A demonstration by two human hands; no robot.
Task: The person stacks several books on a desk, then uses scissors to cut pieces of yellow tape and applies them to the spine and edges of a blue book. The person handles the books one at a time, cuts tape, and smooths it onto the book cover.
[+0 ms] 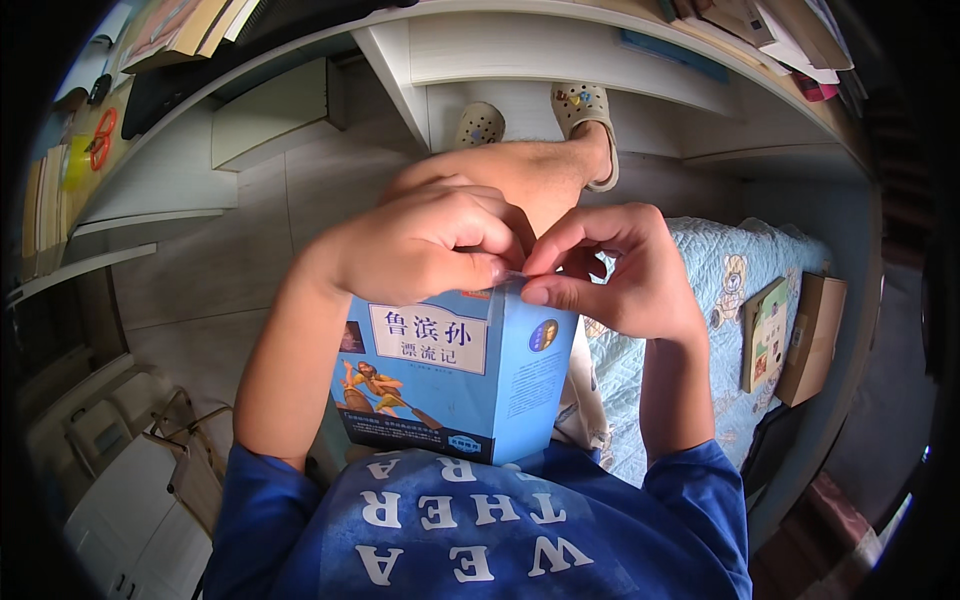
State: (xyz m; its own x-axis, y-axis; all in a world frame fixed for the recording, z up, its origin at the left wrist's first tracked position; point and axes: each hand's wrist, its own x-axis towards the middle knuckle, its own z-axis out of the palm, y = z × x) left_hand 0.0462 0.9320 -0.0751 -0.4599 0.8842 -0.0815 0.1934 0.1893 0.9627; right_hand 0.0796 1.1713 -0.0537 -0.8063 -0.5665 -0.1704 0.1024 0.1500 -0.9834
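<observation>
A blue paperback book (pixel 525 385) stands upright on my lap, close against my shirt. Its illustrated front cover and its lighter blue side panel face up toward me. My left hand (pixel 440 240) is closed at the book's top edge, thumb pressed down near the corner. Just beside it, my right hand (pixel 620 270) pinches the same corner between thumb and forefinger. A small, shiny, see-through bit, like clear film, shows between the two sets of fingertips. The fingers partly hide the top edge.
A bed with a light blue quilted cover (pixel 650 390) lies to my right, bearing a green book (pixel 766 335) and a brown box (pixel 812 340). Ahead is a white desk (pixel 470 50); red scissors (pixel 102 138) lie at its left. A white chair (pixel 110 440) stands lower left.
</observation>
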